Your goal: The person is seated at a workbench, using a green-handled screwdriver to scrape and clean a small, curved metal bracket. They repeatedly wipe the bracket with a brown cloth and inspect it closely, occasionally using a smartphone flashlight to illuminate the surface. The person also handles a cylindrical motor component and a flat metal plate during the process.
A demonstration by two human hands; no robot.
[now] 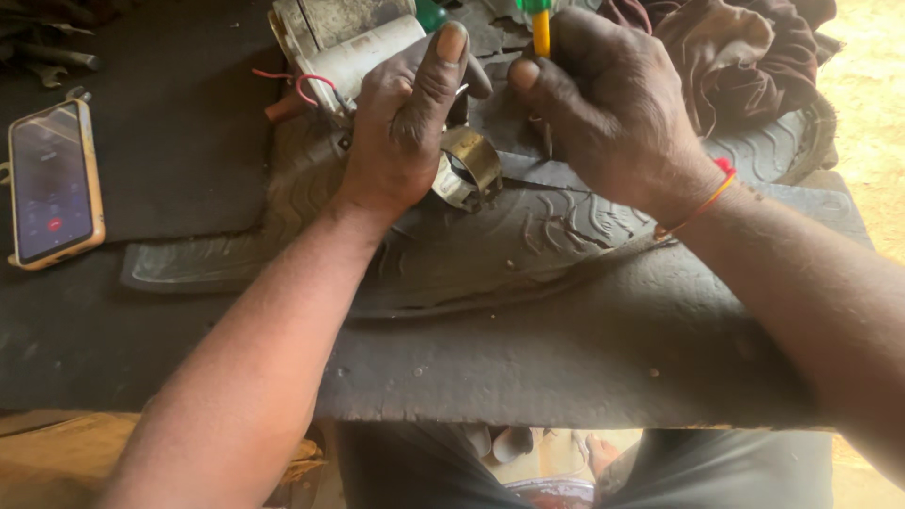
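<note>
My left hand (405, 123) grips a small metal part with a brass-coloured ring clamp (468, 168) that shows below the palm; the thumb points up. My right hand (603, 104) is closed around a screwdriver with a yellow and green handle (539, 26), its tip hidden behind the fingers, close to the metal part. A red and orange thread band circles my right wrist (709, 193). Both hands work over a strip of black tyre tread (471, 254) laid on a dark rubber mat (566, 358).
A phone in a tan case (52, 184) lies at the left with its screen lit. A white cylindrical part with red wires (353, 57) sits behind my left hand. A brown cloth (745, 47) lies at the back right. Sandy ground shows at the right edge.
</note>
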